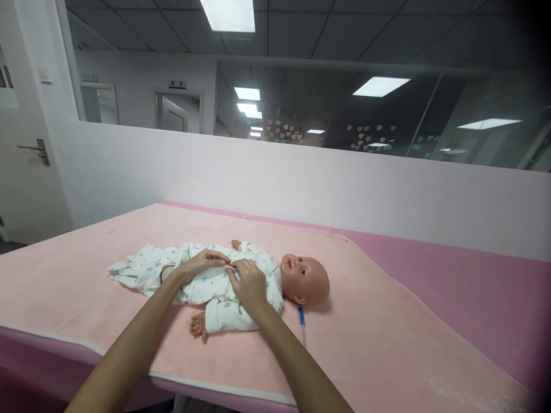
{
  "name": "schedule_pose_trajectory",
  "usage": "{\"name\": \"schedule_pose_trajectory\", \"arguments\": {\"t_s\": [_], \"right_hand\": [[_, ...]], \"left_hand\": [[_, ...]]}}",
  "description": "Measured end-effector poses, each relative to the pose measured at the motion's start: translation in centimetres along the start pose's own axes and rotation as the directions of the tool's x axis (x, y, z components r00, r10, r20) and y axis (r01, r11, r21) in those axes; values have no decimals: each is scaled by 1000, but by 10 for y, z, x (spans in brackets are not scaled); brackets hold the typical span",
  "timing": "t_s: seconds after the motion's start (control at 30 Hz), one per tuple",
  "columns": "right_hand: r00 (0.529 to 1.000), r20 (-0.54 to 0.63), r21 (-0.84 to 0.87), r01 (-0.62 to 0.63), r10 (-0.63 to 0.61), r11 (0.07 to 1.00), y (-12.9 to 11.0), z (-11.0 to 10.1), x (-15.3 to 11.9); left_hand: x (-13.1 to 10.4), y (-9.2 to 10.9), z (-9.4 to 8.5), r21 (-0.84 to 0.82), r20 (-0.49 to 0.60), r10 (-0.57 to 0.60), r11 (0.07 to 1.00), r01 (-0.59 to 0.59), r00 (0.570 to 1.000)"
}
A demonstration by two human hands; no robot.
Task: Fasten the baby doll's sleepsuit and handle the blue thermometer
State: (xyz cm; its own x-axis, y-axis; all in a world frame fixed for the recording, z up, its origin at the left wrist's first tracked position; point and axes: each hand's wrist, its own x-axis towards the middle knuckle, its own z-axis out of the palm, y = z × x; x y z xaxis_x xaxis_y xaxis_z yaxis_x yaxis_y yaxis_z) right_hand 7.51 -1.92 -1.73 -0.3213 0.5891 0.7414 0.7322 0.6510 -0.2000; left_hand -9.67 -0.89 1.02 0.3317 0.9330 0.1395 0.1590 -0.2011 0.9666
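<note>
- Doll [221, 284] lies on its back on the mat [370, 321], head [313, 281] to the person's right, clothed in a patterned white suit [198, 288].
- Left hand [205, 261] rests on the suit's front, fingers curved; I cannot tell whether its grip pinches cloth.
- Right hand [249, 282] is just beside it, fingers bent over the suit; its grip is equally unclear.
- Blue-ended pen [302, 321] lies just beside the head.

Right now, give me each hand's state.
Left hand: curled at the patterned outfit; grip cannot be told.
Right hand: also curled there; grip cannot be told.
</note>
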Motion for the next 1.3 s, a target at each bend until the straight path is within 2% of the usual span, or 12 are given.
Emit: {"name": "schedule_pose_trajectory", "arguments": {"t_s": [0.2,0.47,0.83,1.3], "right_hand": [[999,6,-12,-36,36,999,-1,0,0],[998,5,-13,-65,65,998,-4,-4,0],[997,-6,3,-73,73,997,-2,-1,0],[999,-12,-6,-29,29,1000,-3,-5,0]], "left_hand": [[-1,-1,-4,18,130,59,998,-62,990],[3,-10,-5,-3,37,-18,1000,18,999],[-3,1,2,-159,75,44,987,-31,996],[-3,1,1,-139,98,46,990,-32,994]]}}
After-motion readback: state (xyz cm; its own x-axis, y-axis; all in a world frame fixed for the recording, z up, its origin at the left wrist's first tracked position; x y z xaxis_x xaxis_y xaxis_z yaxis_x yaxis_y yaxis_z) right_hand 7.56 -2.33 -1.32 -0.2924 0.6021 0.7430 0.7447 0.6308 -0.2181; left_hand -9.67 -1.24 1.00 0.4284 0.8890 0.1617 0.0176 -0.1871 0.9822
